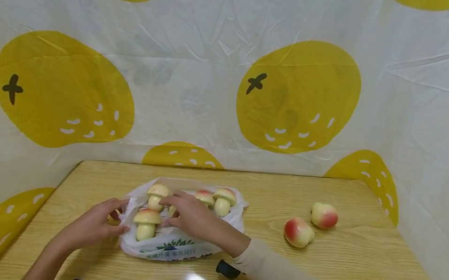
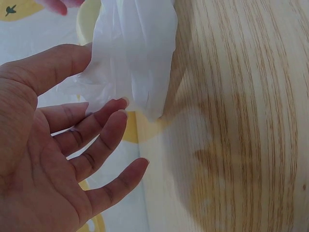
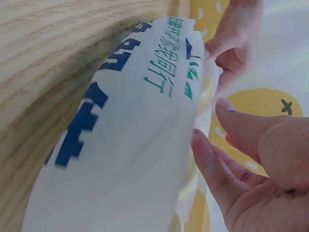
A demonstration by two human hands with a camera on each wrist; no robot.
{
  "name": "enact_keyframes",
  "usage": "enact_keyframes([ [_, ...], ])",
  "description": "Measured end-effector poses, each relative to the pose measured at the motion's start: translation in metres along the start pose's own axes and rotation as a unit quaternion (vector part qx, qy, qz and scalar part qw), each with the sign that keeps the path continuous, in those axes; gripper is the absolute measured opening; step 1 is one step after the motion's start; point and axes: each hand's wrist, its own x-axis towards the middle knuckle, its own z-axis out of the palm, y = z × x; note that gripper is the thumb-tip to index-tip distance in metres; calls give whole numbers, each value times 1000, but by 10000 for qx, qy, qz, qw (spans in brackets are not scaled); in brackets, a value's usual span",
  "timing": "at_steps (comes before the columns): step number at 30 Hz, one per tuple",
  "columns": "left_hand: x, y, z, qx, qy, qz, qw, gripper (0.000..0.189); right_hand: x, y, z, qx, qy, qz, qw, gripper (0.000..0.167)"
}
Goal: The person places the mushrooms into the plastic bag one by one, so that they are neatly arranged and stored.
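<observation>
A white plastic bag [image 1: 176, 247] with green and blue print lies spread on the table, its mouth facing up. Several glossy toy mushrooms [image 1: 146, 224], cream with reddish caps, sit inside it. My left hand [image 1: 96, 222] is at the bag's left edge, thumb and fingers spread apart against the plastic. Over the bag's middle reaches my right hand [image 1: 193, 216], its fingertips beside the left mushrooms and a gap between thumb and fingers. That hand partly covers a mushroom [image 1: 172, 210]. From the right wrist view, the right hand [image 3: 256, 164] shows nothing between its fingertips.
Two more toy mushrooms [image 1: 299, 232] lie on their sides on the wooden table [image 1: 342, 278], right of the bag. A white sheet [image 1: 197, 84] printed with yellow fruit hangs behind the table and along both sides.
</observation>
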Motion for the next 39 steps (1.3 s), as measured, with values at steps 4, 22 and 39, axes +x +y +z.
enact_keyframes([
  [4, 0, -1, 0, -2, 6, 1, 10000, 72, -5, 5, -7, -89, 110, -62, 9999, 43],
  [22, -1, -3, 1, -84, 20, 63, 9999, 72, -3, 20, -10, 29, -59, 260, 9996, 41],
  [39, -3, -1, -1, -151, 19, 11, 9999, 74, -42, 27, -51, 256, 2, -80, 9996, 36],
])
